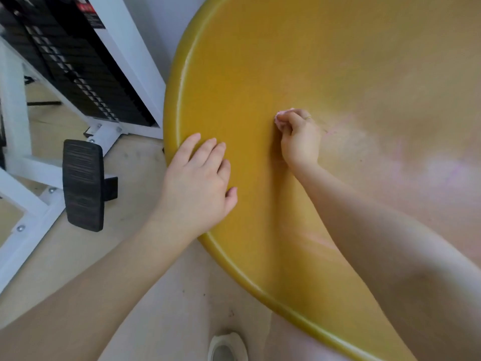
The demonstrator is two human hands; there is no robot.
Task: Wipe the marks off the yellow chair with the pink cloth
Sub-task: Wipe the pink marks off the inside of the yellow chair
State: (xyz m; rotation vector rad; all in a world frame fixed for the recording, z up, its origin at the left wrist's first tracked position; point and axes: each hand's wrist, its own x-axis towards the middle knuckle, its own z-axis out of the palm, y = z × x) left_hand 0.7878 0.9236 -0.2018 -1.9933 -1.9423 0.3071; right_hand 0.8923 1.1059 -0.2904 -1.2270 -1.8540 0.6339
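Yellow chair [260, 74] filling the middle and right of the view, its broad smooth face curving from a rounded rim on the left round to the near edge. Left hand [200, 178] laid flat on the chair at the left rim, palm down, fingers spread and straight, gripping nothing, just resting against the yellow face. Right hand [299, 136] farther in, near the middle of the chair, curled into a loose fist with knuckles turned left. Pink cloth [279, 118] bunched small inside that fist, only a crumpled bit peeking out past the fingertips and pressed to the chair. Thin ring [308, 117] on one finger of the right hand. Faint scuff marks [329, 130] just right of the right hand; pale pinkish glare across the far right of the chair, too washed out to tell marks from reflection. Both forearms bare, reaching in from the near side, well apart from each other.

Left of the chair, a white metal frame [135, 48] carrying a stack of black weight plates [78, 69]. Nearer, a black ribbed foot pad [83, 185] bolted to the frame's base. Pale wooden floor [125, 243] below. At the near edge, the toe of a white shoe [226, 346].
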